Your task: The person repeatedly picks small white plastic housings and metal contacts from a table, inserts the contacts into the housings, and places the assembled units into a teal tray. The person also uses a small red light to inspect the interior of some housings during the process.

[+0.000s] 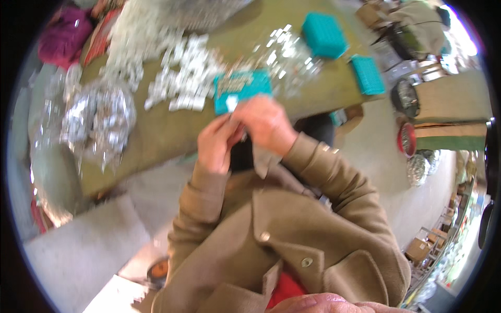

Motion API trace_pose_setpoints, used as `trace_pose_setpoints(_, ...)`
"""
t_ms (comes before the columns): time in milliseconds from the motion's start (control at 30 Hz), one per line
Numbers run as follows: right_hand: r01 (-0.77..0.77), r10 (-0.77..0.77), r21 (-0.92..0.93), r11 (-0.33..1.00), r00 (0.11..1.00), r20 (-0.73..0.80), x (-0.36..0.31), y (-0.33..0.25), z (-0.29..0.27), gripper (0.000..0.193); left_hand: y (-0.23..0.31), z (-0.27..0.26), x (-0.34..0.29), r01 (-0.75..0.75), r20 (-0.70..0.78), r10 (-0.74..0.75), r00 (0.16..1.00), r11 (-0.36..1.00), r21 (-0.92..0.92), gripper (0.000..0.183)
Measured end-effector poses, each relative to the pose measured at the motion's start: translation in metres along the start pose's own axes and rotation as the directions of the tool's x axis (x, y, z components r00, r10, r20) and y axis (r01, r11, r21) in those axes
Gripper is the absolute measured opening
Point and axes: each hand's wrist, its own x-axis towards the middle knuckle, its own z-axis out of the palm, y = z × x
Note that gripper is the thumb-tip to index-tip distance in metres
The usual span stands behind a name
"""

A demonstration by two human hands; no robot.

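My hands meet at the table's near edge, fingers pinched together and a little blurred. My left hand (213,145) is closed, its fingertips against those of my right hand (267,122), which is also closed. A small white piece (231,103) shows at their fingertips; its exact kind is too blurred to tell. Just beyond lies a teal tray (262,82) with rows of small pieces on it. To its left spreads a heap of small white plastic pieces (190,65). Shiny small pieces (284,47) are scattered behind and right of the tray.
A teal basket (324,35) stands at the far right of the green table (148,141), with another teal tray (368,75) at its right edge. Clear plastic bags (99,117) lie at the left. A red bowl (406,140) and boxes are on the floor at right.
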Motion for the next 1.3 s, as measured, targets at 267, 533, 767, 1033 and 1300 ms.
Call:
trace_pose_setpoints(267,-0.244,0.222,0.217,0.945,0.968,0.118,0.02,-0.008,-0.01,0.012,-0.01,0.0,0.005,-0.161,0.003,0.161,0.987,0.983,0.084,0.026)
trace_pose_setpoints(533,-0.284,0.261,0.215,0.934,0.957,0.131,0.027,-0.01,-0.005,0.016,-0.006,-0.003,0.006,-0.241,-0.022,0.244,0.969,0.965,0.106,0.028)
trace_pose_setpoints(767,-0.618,0.585,0.574,0.537,0.763,0.274,0.023,-0.002,0.003,0.028,-0.005,-0.012,0.004,-0.28,0.004,0.284,0.959,0.944,0.173,0.027)
trace_pose_setpoints(1033,-0.518,0.504,0.068,0.853,0.849,0.156,0.007,-0.01,0.011,0.021,-0.003,-0.001,0.0,-0.08,0.085,0.074,0.994,0.995,0.067,0.026)
trace_pose_setpoints(1300,-0.737,0.606,0.671,0.076,0.568,0.556,0.008,-0.013,-0.008,0.026,-0.007,-0.01,0.008,0.228,0.329,-0.125,0.936,0.929,-0.293,0.017)
